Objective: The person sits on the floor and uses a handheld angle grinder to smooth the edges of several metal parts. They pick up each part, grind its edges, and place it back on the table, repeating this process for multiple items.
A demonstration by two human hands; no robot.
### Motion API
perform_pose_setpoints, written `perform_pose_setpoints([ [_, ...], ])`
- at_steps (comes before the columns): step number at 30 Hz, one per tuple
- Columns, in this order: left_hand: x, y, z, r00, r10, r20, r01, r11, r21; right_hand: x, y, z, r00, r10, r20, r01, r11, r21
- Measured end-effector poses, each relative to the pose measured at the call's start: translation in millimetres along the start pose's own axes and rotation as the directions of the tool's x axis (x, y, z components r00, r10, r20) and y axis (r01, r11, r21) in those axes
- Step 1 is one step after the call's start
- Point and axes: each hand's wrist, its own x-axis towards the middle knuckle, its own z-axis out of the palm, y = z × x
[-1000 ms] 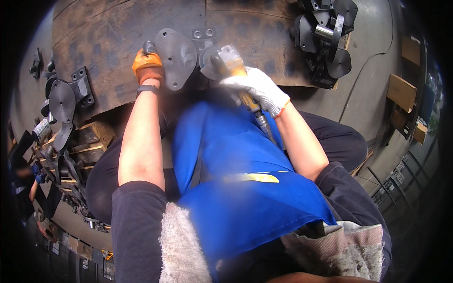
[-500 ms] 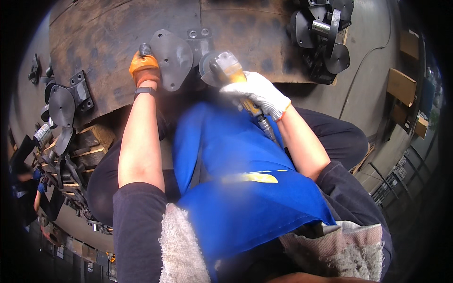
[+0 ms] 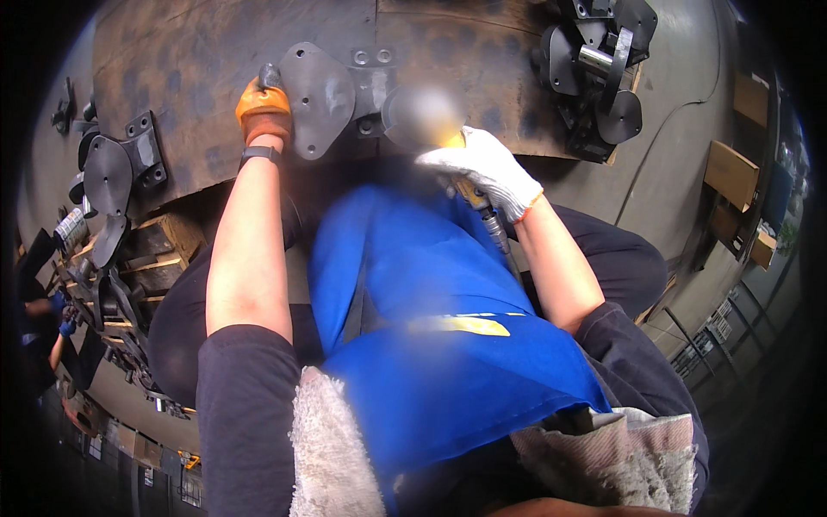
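Observation:
A dark steel bracket point(image 3: 319, 99) with a drilled, rounded plate lies at the near edge of the workbench. My left hand point(image 3: 264, 114), in an orange glove with a dark thumb tip, is closed on the left edge of that plate. A yellow air grinder point(image 3: 469, 191) is gripped in my right hand point(image 3: 489, 170), which wears a white knit glove. The grinder's head is over the right end of the bracket; a smudge blurs it, so I cannot tell whether it touches the steel. Its hose fitting points back toward my lap.
More steel brackets point(image 3: 594, 82) are heaped at the bench's right end, others point(image 3: 112, 177) at its left. The brown workbench point(image 3: 207, 77) spans the far side. A wooden pallet point(image 3: 164, 254) stands lower left, near another person point(image 3: 43, 323). Cardboard boxes point(image 3: 732, 177) are at right.
The grinder's head has shifted slightly right along the bracket, with my right hand. My left hand keeps its hold on the plate. The whole view has tilted a little.

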Motion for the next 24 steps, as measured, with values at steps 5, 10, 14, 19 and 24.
perform_pose_setpoints([
  [5,7,-2,-2,0.998,-0.019,0.066,0.017,0.999,0.033,1,1,-1,0.998,-0.064,-0.001,0.064,0.992,-0.112],
  [10,10,0,-5,0.995,0.007,0.096,-0.013,0.998,0.059,0,-10,5,0.983,-0.182,0.002,0.175,0.943,-0.282],
  [14,6,7,-6,0.995,-0.011,0.095,0.004,0.998,0.069,4,0,7,0.986,-0.166,0.007,0.161,0.944,-0.289],
  [19,13,-3,1,0.997,0.031,0.069,-0.037,0.995,0.093,5,-2,0,0.999,-0.043,-0.001,0.043,0.988,-0.15],
  [24,12,-3,-2,0.997,-0.016,0.069,0.014,0.999,0.04,7,-10,5,0.998,-0.067,0.012,0.068,0.983,-0.172],
])
